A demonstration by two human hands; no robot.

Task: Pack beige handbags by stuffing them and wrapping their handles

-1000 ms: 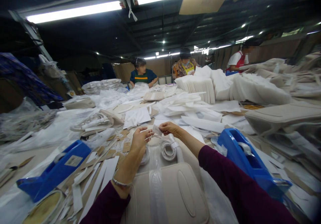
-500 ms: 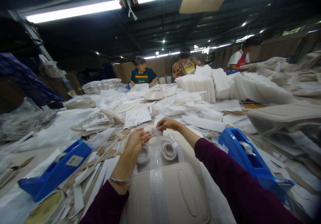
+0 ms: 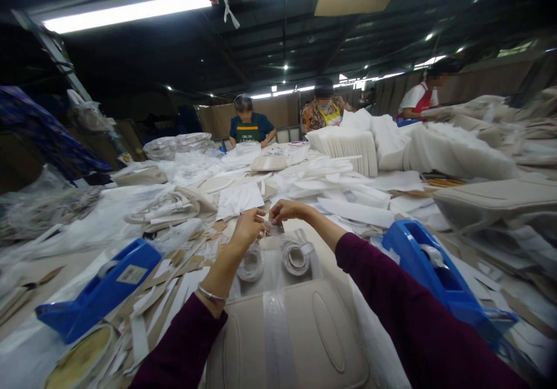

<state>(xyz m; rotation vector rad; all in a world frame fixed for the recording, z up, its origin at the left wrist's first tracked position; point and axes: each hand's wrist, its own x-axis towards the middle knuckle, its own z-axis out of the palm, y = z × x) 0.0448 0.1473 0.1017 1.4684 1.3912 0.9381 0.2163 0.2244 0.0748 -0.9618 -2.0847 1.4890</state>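
A beige bag [image 3: 243, 331] lies in front of me, with a clear plastic band [image 3: 275, 319] running down its middle. At its far end sit two rolled, plastic-wrapped straps, a left roll [image 3: 251, 266] and a right roll [image 3: 296, 259]. Beyond them, my right hand [image 3: 287, 212] pinches a small piece of clear plastic [image 3: 275, 229]. My left hand [image 3: 249, 226] meets it from the other side, fingers bent and closed at the plastic's left end. Its fingertips are small and partly hidden.
Blue tape dispensers stand on both sides, a left one [image 3: 100, 290] and a right one [image 3: 444, 278]. Paper and card scraps [image 3: 174, 296] litter the table. White foam sheets [image 3: 348, 145] are piled farther back. Several people work across the table.
My left hand has gone from stretched fingers to bent ones, moving up and right against the plastic. My right hand keeps its pinch and has shifted slightly.
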